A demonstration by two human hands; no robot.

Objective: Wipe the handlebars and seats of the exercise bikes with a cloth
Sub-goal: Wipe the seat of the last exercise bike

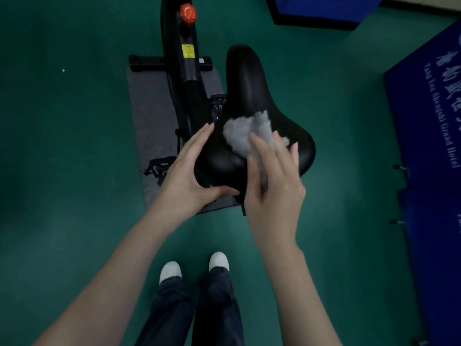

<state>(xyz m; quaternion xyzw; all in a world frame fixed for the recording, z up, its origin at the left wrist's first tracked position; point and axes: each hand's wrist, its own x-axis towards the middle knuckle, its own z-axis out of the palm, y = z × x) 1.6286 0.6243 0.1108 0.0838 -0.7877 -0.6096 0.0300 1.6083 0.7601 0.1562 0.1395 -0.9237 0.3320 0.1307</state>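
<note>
A black bike seat [245, 88] fills the middle of the head view, its narrow nose pointing away from me. A fluffy grey cloth [243, 134] lies on the seat's wide rear part. My right hand [273, 186] presses the cloth onto the seat with fingers laid over it. My left hand [188, 171] cups the seat's left rear edge, fingers straight along the side and thumb under the back rim. The black bike frame [185, 78] with a red knob [188, 12] runs away on the left. No handlebars are in view.
The bike stands on a grey mat [149, 126] over green floor [62, 146]. A pedal with strap [158, 166] sticks out on the left. Blue cloth-covered furniture [429, 126] stands close on the right, another blue piece [321, 8] at the top. My white shoes [194, 267] are just behind the seat.
</note>
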